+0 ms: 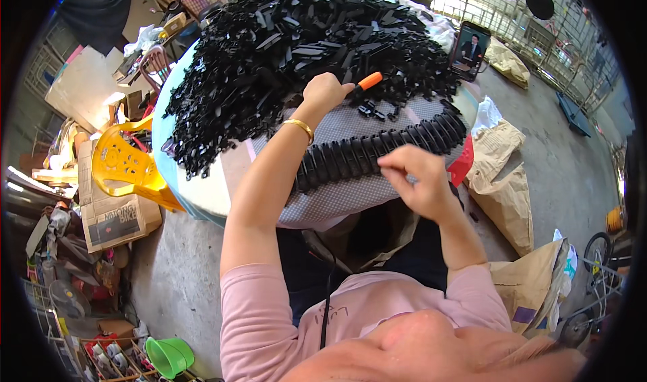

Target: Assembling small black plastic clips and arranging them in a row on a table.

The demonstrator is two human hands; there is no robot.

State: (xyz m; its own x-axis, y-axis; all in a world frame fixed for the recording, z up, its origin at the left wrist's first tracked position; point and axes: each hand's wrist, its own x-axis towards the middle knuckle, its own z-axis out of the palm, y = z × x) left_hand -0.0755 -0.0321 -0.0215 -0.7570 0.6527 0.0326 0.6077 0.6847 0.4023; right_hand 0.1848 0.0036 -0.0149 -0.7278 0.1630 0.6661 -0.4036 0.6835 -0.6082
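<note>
My left hand (327,91) is closed around a tool with a bright orange end (369,81), which sticks out to the right past my thumb. The rest of that tool is hidden in my fist, so I cannot tell its kind. Beneath and beyond the hand spreads a big heap of small black plastic parts (290,38). Closer to me, a long curved row of upright black plastic pieces (350,156) stands side by side on a patterned cloth (323,210). At the near side of this row is my right hand (418,180), fingers curled and pinched; what they hold is not visible.
A phone (470,50) stands upright at the table's right side. To the left are a yellow plastic chair (128,163) and a cardboard box (118,203). Brown paper sacks (502,186) lie on the floor at right. A green bucket (168,356) sits at lower left.
</note>
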